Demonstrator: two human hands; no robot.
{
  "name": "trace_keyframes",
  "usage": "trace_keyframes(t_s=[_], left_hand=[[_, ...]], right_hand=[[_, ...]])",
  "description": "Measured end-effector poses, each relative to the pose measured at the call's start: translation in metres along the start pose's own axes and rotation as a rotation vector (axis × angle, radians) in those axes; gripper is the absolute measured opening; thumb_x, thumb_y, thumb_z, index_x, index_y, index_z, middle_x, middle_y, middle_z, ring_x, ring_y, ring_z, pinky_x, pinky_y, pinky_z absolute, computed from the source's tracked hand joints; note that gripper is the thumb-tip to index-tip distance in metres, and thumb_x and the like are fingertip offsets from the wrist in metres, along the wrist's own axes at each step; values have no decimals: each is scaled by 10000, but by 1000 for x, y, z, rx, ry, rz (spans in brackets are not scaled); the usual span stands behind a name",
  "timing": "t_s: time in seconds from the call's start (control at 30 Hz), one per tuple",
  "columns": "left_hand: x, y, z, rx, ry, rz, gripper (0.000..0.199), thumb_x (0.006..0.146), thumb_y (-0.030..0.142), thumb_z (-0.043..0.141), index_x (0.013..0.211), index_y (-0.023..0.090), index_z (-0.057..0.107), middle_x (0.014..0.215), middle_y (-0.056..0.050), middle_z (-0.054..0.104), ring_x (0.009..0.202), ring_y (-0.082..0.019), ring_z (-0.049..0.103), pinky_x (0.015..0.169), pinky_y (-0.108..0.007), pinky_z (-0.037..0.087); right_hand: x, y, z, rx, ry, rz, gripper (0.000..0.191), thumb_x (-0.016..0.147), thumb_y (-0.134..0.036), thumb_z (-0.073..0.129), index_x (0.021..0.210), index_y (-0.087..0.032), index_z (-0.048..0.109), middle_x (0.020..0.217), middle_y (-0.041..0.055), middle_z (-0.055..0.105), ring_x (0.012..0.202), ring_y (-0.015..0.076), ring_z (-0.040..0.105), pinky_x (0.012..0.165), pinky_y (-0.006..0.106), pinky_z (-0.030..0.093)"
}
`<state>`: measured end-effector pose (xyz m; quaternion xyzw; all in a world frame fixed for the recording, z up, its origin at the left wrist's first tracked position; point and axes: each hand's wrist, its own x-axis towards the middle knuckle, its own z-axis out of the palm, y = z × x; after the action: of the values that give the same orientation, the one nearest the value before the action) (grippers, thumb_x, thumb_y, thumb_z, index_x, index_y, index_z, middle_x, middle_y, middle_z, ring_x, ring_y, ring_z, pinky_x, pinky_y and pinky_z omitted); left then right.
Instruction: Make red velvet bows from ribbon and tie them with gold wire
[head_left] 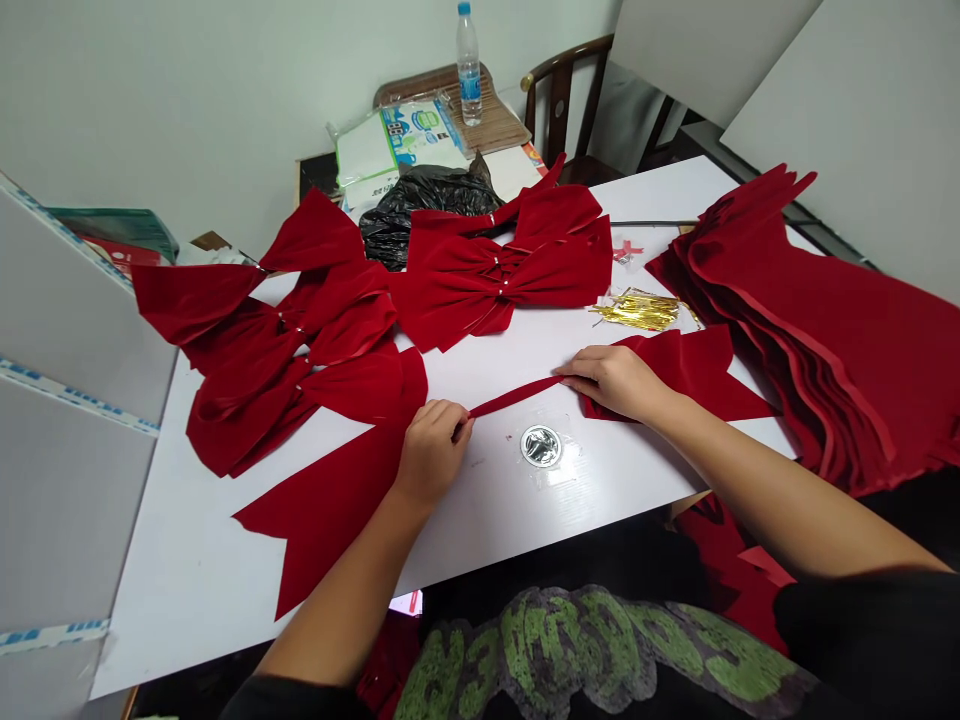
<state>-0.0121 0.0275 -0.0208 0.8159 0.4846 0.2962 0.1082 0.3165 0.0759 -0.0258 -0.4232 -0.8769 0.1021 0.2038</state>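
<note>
A red velvet ribbon (517, 397) is stretched between my two hands, its middle gathered into a narrow strip. My left hand (435, 445) pinches it at one end of the strip, and a notched tail spreads toward the lower left. At the other end my right hand (611, 380) pinches the cloth, with the second notched tail lying to its right. Below the strip, a round silver sticker (541, 446) sits under clear tape on the white table (495, 530). Gold twist ties (640, 310) lie in a small pile beyond my right hand.
Gathered red bows (300, 380) are heaped at the left, with more bows (502, 265) at the back middle. Flat red velvet pieces (840, 340) are stacked at the right. Behind stand a black plastic bag (424, 205), a water bottle (469, 75) and a wooden chair (566, 100).
</note>
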Motion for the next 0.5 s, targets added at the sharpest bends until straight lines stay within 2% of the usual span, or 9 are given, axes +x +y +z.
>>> trace_keyframes(t_s=[0.07, 0.17, 0.23, 0.37, 0.5], left_hand=[[4, 4, -3, 62, -87, -20, 115, 962, 114, 575, 937, 185, 661, 891, -47, 695, 831, -216, 619, 749, -365, 511], [13, 13, -5, 172, -224, 0, 306, 968, 140, 569, 1258, 182, 655, 1073, -86, 697, 973, -268, 612, 836, -427, 501], [21, 21, -1, 213, -285, 36, 397, 963, 198, 612, 1360, 197, 617, 1160, -106, 686, 1038, -297, 603, 871, -455, 493], [34, 38, 17, 166, -283, 71, 344, 942, 285, 685, 1267, 181, 644, 1206, -128, 670, 1082, -312, 601, 895, -456, 500], [41, 44, 35, 101, -217, 45, 138, 955, 196, 640, 1092, 193, 659, 1117, -105, 687, 1035, -282, 619, 898, -428, 515]], right_hand=[[1, 0, 1, -16, -16, -23, 215, 1020, -217, 589, 1083, -181, 791, 972, 67, 760, 902, 209, 715, 764, 301, 518], [2, 0, 1, -10, -30, -21, 223, 1012, -193, 589, 1075, -175, 802, 966, 70, 761, 904, 212, 716, 769, 307, 528], [3, 0, 0, -4, -38, -17, 222, 1005, -189, 593, 1070, -174, 805, 957, 75, 760, 893, 212, 713, 770, 312, 530], [6, -1, -1, 9, -64, -23, 216, 998, -190, 597, 1057, -166, 803, 940, 82, 757, 880, 217, 707, 779, 320, 523], [8, -2, -1, 34, -85, -22, 216, 995, -179, 588, 1047, -170, 797, 937, 85, 752, 885, 215, 694, 771, 316, 498]])
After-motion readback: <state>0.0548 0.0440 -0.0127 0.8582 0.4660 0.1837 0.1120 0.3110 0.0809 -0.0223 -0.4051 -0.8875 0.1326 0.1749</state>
